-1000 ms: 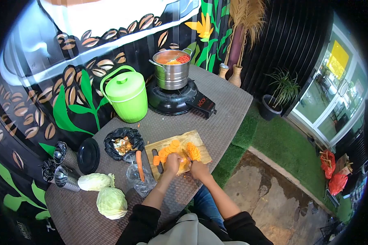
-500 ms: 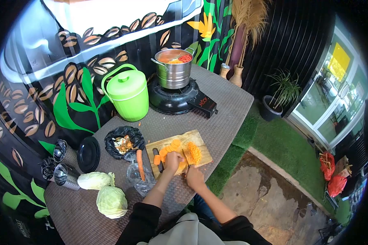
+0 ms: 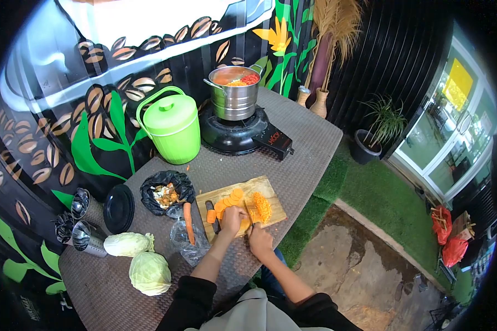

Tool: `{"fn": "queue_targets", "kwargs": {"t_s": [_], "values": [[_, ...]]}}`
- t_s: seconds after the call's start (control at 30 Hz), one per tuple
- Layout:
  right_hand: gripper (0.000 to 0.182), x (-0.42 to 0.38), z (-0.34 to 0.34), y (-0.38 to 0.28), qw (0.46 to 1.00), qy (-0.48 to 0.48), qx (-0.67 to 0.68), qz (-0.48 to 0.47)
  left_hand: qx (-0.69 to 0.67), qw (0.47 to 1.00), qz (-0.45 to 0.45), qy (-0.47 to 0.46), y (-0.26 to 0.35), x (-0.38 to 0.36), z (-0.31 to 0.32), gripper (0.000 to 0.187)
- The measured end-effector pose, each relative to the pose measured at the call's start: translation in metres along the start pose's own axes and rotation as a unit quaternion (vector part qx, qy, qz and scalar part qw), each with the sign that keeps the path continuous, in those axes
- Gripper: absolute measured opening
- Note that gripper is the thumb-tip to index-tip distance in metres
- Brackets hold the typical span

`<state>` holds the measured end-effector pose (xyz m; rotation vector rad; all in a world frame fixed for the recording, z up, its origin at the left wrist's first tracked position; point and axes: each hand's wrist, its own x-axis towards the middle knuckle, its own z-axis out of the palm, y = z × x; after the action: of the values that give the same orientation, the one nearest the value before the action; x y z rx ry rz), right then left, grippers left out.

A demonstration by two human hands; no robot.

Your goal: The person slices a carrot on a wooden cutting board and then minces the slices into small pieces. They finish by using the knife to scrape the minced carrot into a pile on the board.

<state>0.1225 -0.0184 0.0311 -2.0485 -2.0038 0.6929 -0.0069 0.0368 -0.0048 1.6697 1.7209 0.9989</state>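
Note:
A wooden cutting board [image 3: 279, 209] lies near the table's front edge. My right hand [image 3: 260, 241] is closed round the handle of a knife [image 3: 247, 208], whose blade points away across the board. Beside the blade, my left hand [image 3: 233, 219] has its fingers bunched and pressed down on carrot slices [image 3: 243, 224], partly hidden under it. Finely diced carrot [image 3: 262, 208] is heaped right of the blade. More round carrot slices [image 3: 236, 195] lie beyond my left hand. At the board's left are a carrot stub [image 3: 211, 215] and a dark-handled tool, partly covered by my left hand.
Left of the board lie a whole carrot [image 3: 189, 223], a clear plastic bag [image 3: 186, 248], a black bag of scraps [image 3: 167, 196] and two cabbages [image 3: 150, 273]. Behind stand a green lidded bucket [image 3: 174, 129] and a steel pot [image 3: 234, 99] on a black stove [image 3: 226, 132].
My right hand and the knife have shifted slightly left, toward my left hand. My left hand stays on the carrot slices with hardly any movement.

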Motion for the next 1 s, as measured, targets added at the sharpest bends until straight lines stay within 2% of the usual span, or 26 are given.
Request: {"fn": "queue_targets", "kwargs": {"t_s": [0.07,0.13,0.2,0.27,0.33,0.5,0.57,0.6,0.73,0.8,0.9,0.97,1.0], "values": [[0.040,0.006,-0.008,0.005,1.000,-0.008,0.002,-0.002,0.027,1.000,-0.012,0.000,0.000,0.001,0.001,0.011],[0.040,0.020,-0.016,0.013,0.997,-0.019,0.001,-0.076,0.009,1.000,-0.014,0.001,0.005,-0.001,-0.003,0.011],[0.040,0.028,-0.020,0.012,0.996,-0.044,-0.002,-0.075,-0.009,1.000,-0.019,0.006,0.005,-0.002,-0.004,0.010],[0.041,0.023,-0.019,0.009,0.995,-0.071,-0.004,-0.073,0.034,0.999,-0.003,0.006,0.001,-0.003,0.000,0.010],[0.041,0.001,-0.011,-0.003,0.998,-0.006,-0.028,-0.052,0.037,0.999,0.000,0.001,0.001,-0.003,-0.001,0.011],[0.037,0.006,0.012,0.002,1.000,0.019,-0.004,-0.009,0.058,0.997,0.041,0.020,-0.007,-0.006,0.003,0.010],[0.040,0.015,-0.001,0.005,0.999,0.001,0.029,-0.046,0.028,0.998,0.031,0.044,-0.006,-0.006,0.004,0.010],[0.040,0.019,-0.008,0.006,0.998,-0.016,-0.006,-0.066,0.027,0.998,0.032,0.044,-0.008,-0.004,0.006,0.010],[0.041,0.009,-0.010,0.000,0.996,-0.034,-0.007,-0.081,0.060,0.998,0.004,0.019,-0.005,-0.004,0.000,0.012],[0.038,-0.002,0.008,-0.006,1.000,0.014,-0.012,-0.003,0.048,0.999,0.003,-0.005,-0.001,-0.003,-0.001,0.012],[0.039,0.000,0.011,-0.003,1.000,0.020,-0.011,-0.010,-0.030,0.999,-0.037,0.000,-0.005,-0.004,0.001,0.010],[0.040,0.009,0.004,0.003,1.000,-0.001,0.001,-0.027,0.068,0.997,0.021,0.007,-0.004,-0.007,0.001,0.010],[0.042,0.015,-0.004,0.004,0.999,-0.019,0.012,-0.044,0.069,0.997,0.023,0.005,-0.005,-0.008,0.000,0.010]]}}
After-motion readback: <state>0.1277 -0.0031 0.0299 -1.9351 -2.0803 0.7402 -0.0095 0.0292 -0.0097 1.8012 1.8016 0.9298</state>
